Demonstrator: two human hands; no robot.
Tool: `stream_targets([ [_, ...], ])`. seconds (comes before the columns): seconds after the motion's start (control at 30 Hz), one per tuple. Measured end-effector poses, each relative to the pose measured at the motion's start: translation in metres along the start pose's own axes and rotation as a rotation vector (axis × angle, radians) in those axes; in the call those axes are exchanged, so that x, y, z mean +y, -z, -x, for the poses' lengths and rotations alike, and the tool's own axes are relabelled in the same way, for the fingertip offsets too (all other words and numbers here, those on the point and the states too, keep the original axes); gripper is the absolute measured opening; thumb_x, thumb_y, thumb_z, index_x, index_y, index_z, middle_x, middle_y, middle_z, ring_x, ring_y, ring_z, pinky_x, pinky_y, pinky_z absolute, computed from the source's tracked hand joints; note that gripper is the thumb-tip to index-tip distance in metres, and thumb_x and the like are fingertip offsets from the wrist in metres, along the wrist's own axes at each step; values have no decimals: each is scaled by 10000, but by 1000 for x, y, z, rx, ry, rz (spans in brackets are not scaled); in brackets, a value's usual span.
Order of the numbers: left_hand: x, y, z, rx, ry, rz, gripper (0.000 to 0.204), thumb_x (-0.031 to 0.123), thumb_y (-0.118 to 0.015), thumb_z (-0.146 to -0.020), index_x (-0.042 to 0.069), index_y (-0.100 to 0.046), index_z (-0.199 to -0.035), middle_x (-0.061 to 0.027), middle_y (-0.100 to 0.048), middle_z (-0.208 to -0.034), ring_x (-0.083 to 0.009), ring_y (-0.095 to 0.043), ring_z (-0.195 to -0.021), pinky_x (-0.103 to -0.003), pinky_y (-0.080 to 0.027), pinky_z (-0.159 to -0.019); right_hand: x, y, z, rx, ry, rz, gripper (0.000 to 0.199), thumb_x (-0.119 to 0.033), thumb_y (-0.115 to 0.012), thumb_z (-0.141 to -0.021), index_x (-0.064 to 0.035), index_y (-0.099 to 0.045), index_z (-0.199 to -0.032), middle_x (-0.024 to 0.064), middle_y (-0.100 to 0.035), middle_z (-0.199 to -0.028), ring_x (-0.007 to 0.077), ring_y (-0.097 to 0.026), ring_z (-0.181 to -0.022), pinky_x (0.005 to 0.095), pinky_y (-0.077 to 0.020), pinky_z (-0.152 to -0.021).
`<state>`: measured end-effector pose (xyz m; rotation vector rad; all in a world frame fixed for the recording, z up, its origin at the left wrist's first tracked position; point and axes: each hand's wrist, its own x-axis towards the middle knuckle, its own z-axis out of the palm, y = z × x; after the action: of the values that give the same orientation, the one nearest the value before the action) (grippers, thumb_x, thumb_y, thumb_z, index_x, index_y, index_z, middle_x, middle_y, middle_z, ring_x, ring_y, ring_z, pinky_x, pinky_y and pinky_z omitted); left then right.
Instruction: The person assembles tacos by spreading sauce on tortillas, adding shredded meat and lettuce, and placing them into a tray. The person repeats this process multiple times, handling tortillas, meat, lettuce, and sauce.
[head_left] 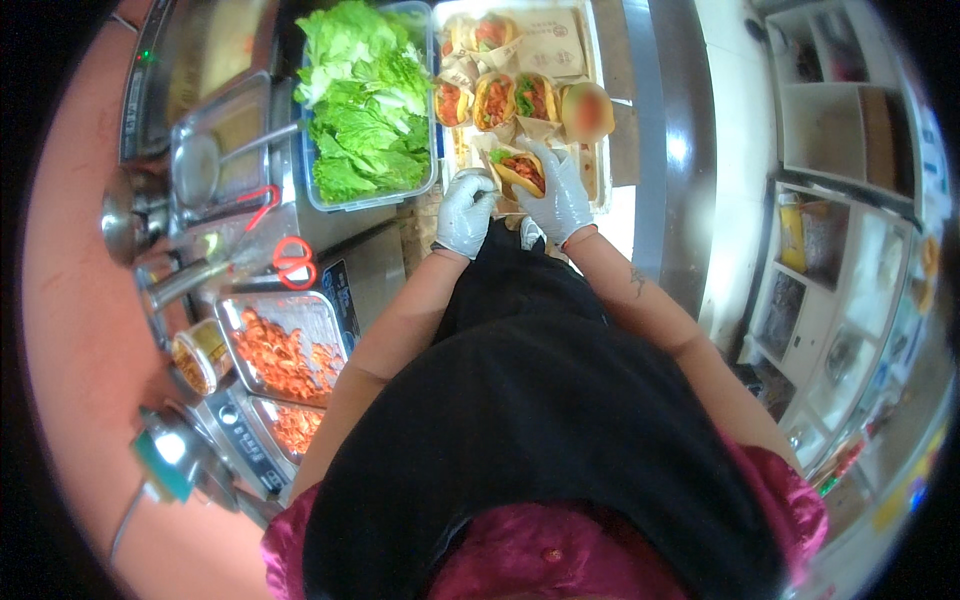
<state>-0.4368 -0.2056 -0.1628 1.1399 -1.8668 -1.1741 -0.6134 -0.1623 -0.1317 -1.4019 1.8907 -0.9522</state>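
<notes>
Both hands wear clear, whitish gloves. My right hand [558, 198] is closed around the right side of a folded flatbread sandwich [522, 172] filled with reddish meat and some green leaf. At the sandwich's left, my left hand [465, 215] has its fingers curled together by the edge of a paper sleeve [487, 168]; what they pinch is partly hidden. Just beyond, several filled sandwiches [494, 102] in paper sleeves stand in a white-rimmed tray [591, 45]. A round bun [588, 112] lies at that group's right, its middle blurred.
A clear bin [436, 150] piled with lettuce [365, 110] stands left of the tray. Further left are red-handled scissors [294, 263], a metal tray [338, 345] of reddish meat, and a ladle [200, 165]. White shelves [845, 260] line the right side.
</notes>
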Motion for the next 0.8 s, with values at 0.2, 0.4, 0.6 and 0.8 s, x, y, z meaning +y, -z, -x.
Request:
stream_targets([
  [0.2, 9, -10, -5, 5, 349, 275, 363, 101, -745, -847, 57, -523, -1130, -52, -574, -1035, -168, -587, -951, -314, -512, -829, -1, 3, 0, -16, 32, 7, 547, -143, -769, -765, -77, -580, -1274, 210, -570, -1133, 387, -576, -1050, 425, -489, -927],
  [0.4, 19, 4, -29, -23, 174, -360, 329, 57, -661, -802, 91, -553, -1111, -181, -650, -945, -353, -661, -846, -427, -524, -756, 1, 6, 7, -44, 123, 120, 579, -149, -774, -756, -63, -563, -1289, 226, -568, -1121, 394, -578, -1038, 429, -494, -916],
  [0.6, 26, 4, -35, -90, 65, -396, 149, 145, -667, -854, 95, -627, -988, -133, -684, -866, -350, -672, -791, -408, -542, -716, -7, 9, 3, -137, -63, 259, 627, -147, -782, -742, -56, -532, -1310, 222, -562, -1162, 396, -550, -1106, 440, -467, -958],
  [0.8, 15, -20, -14, -32, 320, -167, 340, 206, -717, -835, 42, -555, -1085, -156, -663, -850, -269, -680, -759, -376, -540, -710, 13, -3, -7, -65, -90, 236, 599, -241, -805, -741, -30, -561, -1247, 247, -576, -1111, 404, -594, -1029, 443, -502, -905],
])
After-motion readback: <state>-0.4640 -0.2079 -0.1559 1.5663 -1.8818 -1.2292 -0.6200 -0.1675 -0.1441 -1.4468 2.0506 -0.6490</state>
